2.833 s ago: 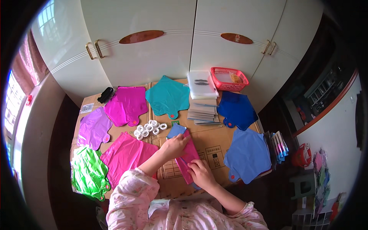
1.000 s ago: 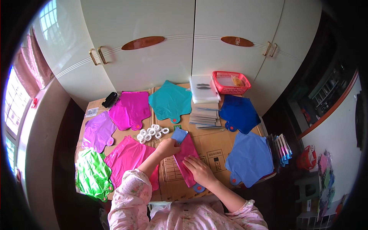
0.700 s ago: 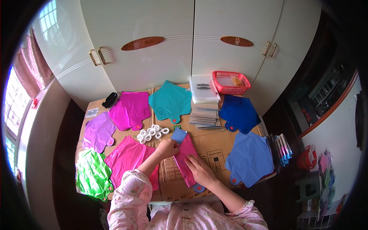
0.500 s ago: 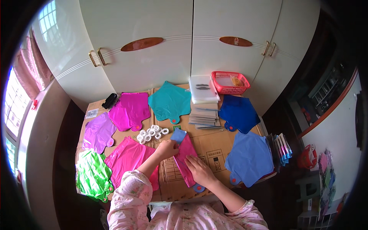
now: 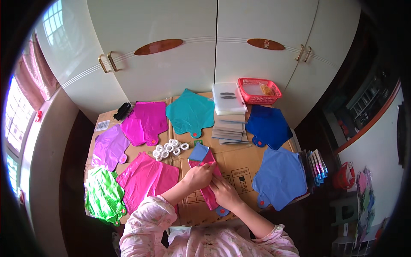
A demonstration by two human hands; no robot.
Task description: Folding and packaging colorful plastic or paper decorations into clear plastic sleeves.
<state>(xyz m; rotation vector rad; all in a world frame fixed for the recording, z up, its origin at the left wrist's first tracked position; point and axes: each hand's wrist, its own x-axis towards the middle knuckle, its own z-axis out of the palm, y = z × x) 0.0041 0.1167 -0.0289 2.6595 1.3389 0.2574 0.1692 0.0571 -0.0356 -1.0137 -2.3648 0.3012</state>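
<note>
A strip of foil balloons (image 5: 209, 198), folded long and narrow, lies in front of me with pink outside. A blue corner (image 5: 199, 152) shows at its far end and a round blue tab (image 5: 221, 211) at its near end. My left hand (image 5: 198, 176) is closed, its fingers bunched on the pink foil near the middle of the strip. Just right of it, my right hand (image 5: 225, 193) rests flat over the foil with fingers extended. The left hand partly covers those fingertips.
Flat foil balloons surround the strip on the cardboard (image 5: 242, 160): green (image 5: 102, 193), pink (image 5: 147, 176), teal (image 5: 190, 112), dark blue (image 5: 269, 127) and light blue (image 5: 280, 177) among them. White ribbon rolls (image 5: 170, 148), stacked cards (image 5: 229, 130), clear bags (image 5: 228, 100) and a red basket (image 5: 260, 99) lie beyond.
My left hand has moved from the strip's far left edge toward me and right, up against the right hand. More of the blue corner shows. The right hand stays nearly in place.
</note>
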